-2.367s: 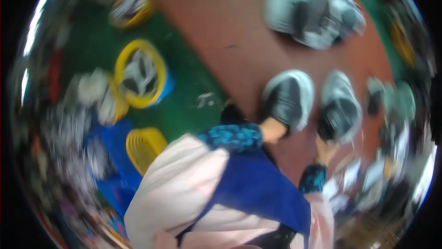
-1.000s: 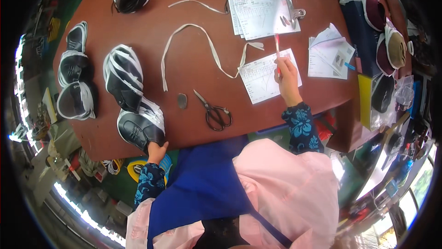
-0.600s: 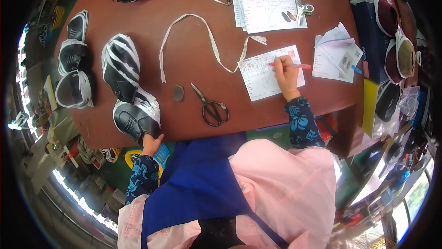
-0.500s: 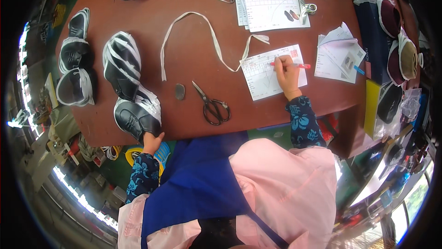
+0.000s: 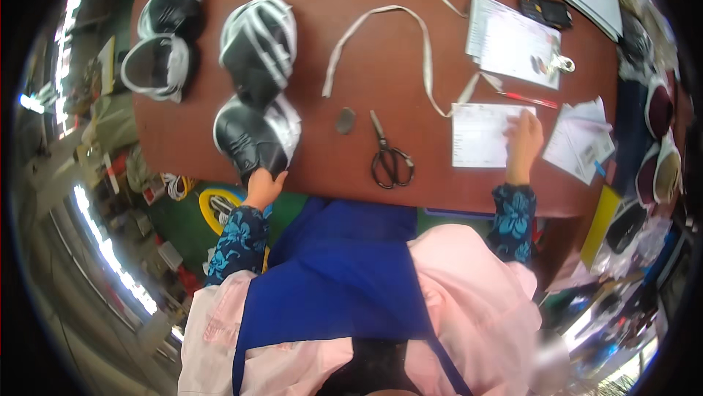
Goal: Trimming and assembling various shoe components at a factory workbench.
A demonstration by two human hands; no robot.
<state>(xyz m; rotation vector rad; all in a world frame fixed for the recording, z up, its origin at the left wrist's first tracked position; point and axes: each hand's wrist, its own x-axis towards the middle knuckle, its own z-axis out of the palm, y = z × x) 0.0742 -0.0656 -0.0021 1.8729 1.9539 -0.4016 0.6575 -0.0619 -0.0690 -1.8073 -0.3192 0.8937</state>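
Our left hand (image 5: 262,187) grips the black shoe (image 5: 253,139) at the bench (image 5: 322,169) edge, fingers hidden beneath. Our right hand (image 5: 524,139) lies flat on a paper sheet (image 5: 477,134) (print unreadable); the room blurs.

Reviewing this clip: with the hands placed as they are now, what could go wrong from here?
The black shoe under the left hand sits at the table edge and might slip off. The scissors lie between both hands, so a reach across could catch them. The red pen lies loose just above the right hand and paper sheet; it might roll.
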